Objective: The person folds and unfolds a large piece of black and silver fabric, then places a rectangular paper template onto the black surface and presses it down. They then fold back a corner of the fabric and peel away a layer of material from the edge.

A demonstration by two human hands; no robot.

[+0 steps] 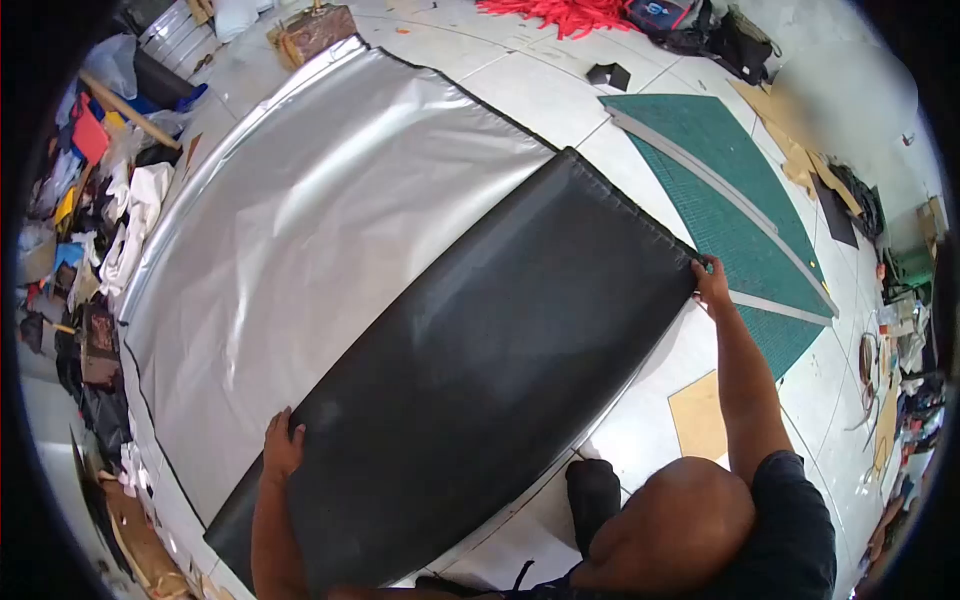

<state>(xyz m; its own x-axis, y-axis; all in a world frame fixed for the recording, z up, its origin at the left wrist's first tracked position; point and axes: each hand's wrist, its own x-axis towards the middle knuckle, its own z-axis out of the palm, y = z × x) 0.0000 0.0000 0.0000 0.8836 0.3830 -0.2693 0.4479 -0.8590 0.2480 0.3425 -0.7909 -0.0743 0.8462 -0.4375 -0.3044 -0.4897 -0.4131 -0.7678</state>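
Note:
A large sheet of material lies over the floor, its silver face up on the far left side. Its black side shows where part of the sheet is folded over toward me. At the near left of the fold, my left hand rests on the black edge with fingers outstretched and thumb apart. My right hand is closed around the right corner of the black part, beside a frayed dark border. What lies under the folded part is hidden.
Beyond my right hand lies a green cutting mat with a long metal ruler across it. Rusty blocks weigh near the sheet's far end. Piled scraps line the left; a tan piece lies near my knee.

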